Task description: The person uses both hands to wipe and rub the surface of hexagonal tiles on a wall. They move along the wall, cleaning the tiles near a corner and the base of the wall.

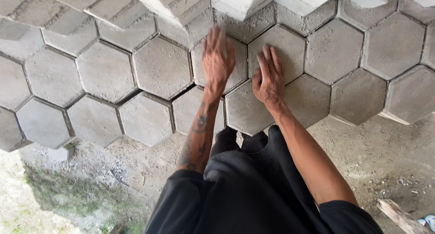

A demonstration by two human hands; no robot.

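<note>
The hexagonal concrete pavers (163,66) lie bedded on the sandy ground (362,161), their near edge ragged; pressed unevenly, one could tilt or leave a gap. The left hand (217,61) and right hand (270,80) rest flat, fingers apart, gripping nothing. Motion blurs the left fingertips; the stacked blocks (235,0) are cut off.

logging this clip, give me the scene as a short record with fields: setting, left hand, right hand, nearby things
setting: hexagonal grey paving blocks laid edge to edge on sandy ground
left hand: left hand flat on a laid block, fingers spread, slightly blurred
right hand: right hand flat, palm down, across the joint between two blocks
holding: nothing in either hand
nearby things: stacked pale blocks at the top edge; piece of wood bottom right
person: kneeling, dark trousers
</note>
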